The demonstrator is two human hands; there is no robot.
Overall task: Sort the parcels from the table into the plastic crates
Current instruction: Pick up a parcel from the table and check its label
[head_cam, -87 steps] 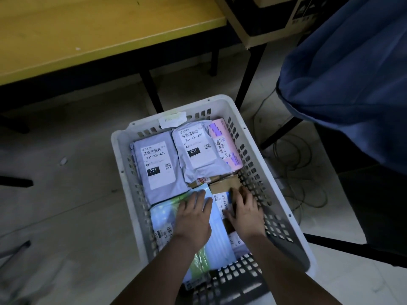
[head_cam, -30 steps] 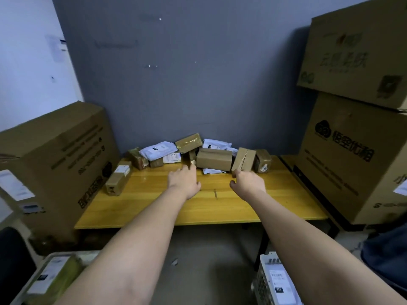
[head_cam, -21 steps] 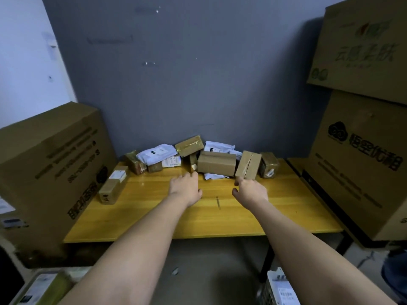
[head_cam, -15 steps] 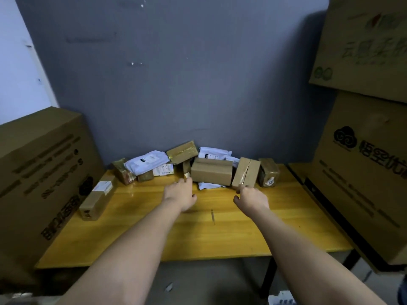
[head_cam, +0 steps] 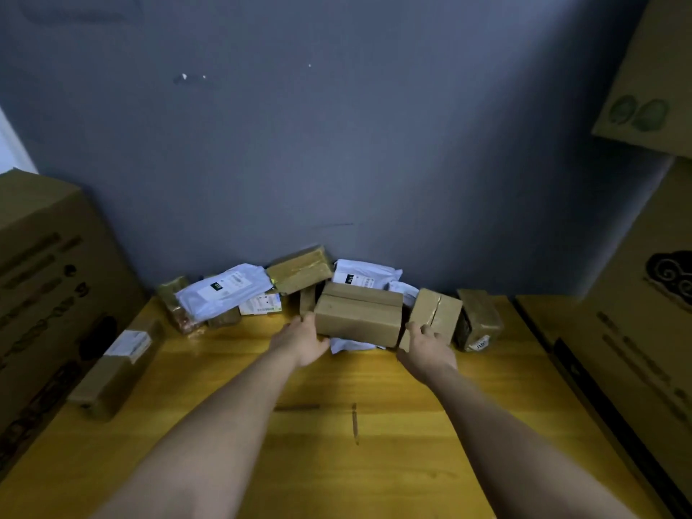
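Little of the writing can be read from here: the white mailer bag (head_cam: 224, 290) carries a label with a small black square, the second white bag (head_cam: 365, 277) behind shows the same sort of tag, and the big cartons at the sides bear dark printing too blurred to make out — a cloud-like logo (head_cam: 670, 273) on the right one.

Along the wall on the yellow surface (head_cam: 337, 425) I count roughly seven brown parcels and two or three white bags; one long brown box (head_cam: 116, 368) with a white label lies apart at the left edge.

The left hand (head_cam: 301, 340) touches the left end of the middle brown box (head_cam: 357, 318), fingers loosely spread, not clamped. The right hand (head_cam: 425, 348) has its fingers against the lower corner of the tilted taped box (head_cam: 434, 312); I cannot tell whether it grips.

Half a second ago both hands hovered short of the pile — now they have reached it.
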